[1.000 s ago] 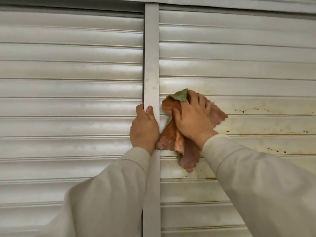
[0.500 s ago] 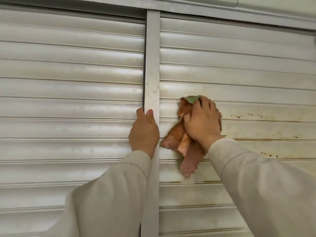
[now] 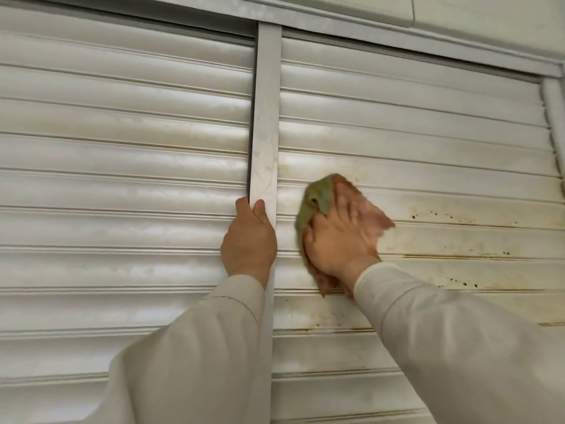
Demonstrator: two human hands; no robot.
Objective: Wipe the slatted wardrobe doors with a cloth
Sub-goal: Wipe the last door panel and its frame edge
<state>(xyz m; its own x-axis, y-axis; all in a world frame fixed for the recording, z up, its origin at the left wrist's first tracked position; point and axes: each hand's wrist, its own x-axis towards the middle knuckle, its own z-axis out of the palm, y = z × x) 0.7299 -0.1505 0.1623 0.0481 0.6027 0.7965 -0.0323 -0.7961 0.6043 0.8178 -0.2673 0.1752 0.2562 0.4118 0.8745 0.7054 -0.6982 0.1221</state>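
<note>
Right hand [image 3: 337, 243] spread flat, pressing cloth [image 3: 321, 200] on right door's [image 3: 428, 142] slats, left hand [image 3: 249, 240] gripping centre stile [image 3: 266, 117]; hard rubbing could just smear the brown specks [image 3: 434, 214].

2 slatted doors [image 3: 412, 142], 1 cloth [image 3: 318, 200], 2 hands [image 3: 249, 240].

I read this as a home interior: 2 white slatted wardrobe doors [image 3: 412, 142] meet at a vertical stile [image 3: 265, 117] beneath a painted cornice [image 3: 336, 22]
</note>
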